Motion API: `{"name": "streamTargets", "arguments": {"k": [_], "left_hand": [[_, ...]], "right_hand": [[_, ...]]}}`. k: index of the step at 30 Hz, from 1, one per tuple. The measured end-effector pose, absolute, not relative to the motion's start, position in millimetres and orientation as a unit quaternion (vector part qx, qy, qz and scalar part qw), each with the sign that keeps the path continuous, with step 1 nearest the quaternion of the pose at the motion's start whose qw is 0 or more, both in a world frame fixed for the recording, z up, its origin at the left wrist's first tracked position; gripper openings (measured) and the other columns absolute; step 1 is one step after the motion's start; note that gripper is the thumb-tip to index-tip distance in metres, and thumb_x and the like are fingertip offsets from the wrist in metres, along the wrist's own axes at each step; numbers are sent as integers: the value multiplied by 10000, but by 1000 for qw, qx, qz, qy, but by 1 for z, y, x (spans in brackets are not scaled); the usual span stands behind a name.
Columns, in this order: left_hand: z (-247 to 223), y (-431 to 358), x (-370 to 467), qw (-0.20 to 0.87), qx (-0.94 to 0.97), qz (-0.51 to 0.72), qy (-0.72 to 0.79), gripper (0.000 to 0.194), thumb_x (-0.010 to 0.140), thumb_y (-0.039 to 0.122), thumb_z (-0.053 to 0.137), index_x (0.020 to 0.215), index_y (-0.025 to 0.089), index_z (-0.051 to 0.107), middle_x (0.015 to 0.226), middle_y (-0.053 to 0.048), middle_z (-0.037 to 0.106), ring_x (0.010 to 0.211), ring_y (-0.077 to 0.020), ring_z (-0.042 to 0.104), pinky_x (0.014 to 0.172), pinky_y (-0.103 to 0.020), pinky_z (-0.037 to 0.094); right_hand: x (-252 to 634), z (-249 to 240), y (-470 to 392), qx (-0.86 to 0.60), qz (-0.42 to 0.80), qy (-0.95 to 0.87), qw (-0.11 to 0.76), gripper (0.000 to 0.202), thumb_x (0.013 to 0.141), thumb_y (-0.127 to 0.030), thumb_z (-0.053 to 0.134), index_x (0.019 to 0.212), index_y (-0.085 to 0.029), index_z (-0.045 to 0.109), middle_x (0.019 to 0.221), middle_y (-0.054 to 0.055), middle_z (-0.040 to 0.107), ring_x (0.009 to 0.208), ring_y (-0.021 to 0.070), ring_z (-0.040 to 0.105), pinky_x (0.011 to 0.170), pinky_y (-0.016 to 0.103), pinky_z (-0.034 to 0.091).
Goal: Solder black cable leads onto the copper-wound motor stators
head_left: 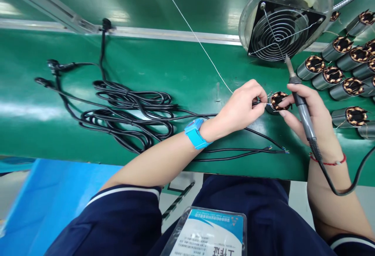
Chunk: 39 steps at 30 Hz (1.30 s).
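Observation:
My left hand (243, 105) pinches the stripped end of a black power cable (202, 115), its thin wires at the edge of a copper-wound motor stator (277, 102). My right hand (312, 111) carries a soldering iron (301, 111) along the palm, its tip pointing up and away toward the fan guard. The thumb and a finger of that same hand are on the stator's rim. From above, a thin strand of solder wire (202, 45) runs down behind my left hand; whether the fingers hold it too is hidden.
Coiled black cables (125, 111) with plugs lie at the left. A round-hooded fan (281, 29) stands behind my hands. Several more stators (332, 75) stand in rows at the right. The iron's cord (342, 191) loops past my right wrist. The green bench's (175, 66) front edge is near my body.

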<state>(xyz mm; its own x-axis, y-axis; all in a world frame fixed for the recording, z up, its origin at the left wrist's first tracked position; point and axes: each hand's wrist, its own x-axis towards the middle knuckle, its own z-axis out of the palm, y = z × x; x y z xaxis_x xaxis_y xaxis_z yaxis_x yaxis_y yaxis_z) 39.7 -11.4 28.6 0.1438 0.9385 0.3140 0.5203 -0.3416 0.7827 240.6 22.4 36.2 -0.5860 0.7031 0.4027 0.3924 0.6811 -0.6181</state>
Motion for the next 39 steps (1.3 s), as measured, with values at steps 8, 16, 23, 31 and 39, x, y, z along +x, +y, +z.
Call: {"name": "streamTargets", "arguments": {"k": [8,16,23,31,39], "left_hand": [[28,-11,41,271,692,413,526,122,754,41,514,723,154,549,799,-10,559,679,-103,502,665,-266,490],[25,-13,46,296,676,426,524,119,742,40,516,719,152,547,788,-3,547,656,-91,489,628,-246,472],[23,-13,47,328,650,429,535,114,733,50,519,713,162,528,781,3,540,633,-89,468,613,-254,459],[24,-13,48,318,656,418,542,130,738,46,510,716,173,507,779,-1,551,635,-95,472,617,-262,470],[24,-13,48,301,667,413,543,140,743,34,510,715,171,508,772,-1,552,646,-98,491,612,-263,479]], "right_hand": [[224,21,20,-400,183,-814,378,433,863,-274,616,1283,-284,511,870,0,662,848,214,631,885,457,509],[234,30,-11,-413,222,-723,507,372,935,-353,536,1304,-308,546,920,3,681,783,188,682,749,388,554],[243,20,-25,-317,138,-738,580,176,822,-247,651,985,-200,699,733,2,605,546,124,541,492,295,430],[245,25,-21,-272,164,-746,585,143,771,-137,618,898,-151,684,638,0,588,457,104,432,427,287,325],[244,23,-21,-287,158,-750,575,125,767,-141,631,879,-142,686,641,7,592,469,97,442,431,275,333]]}}
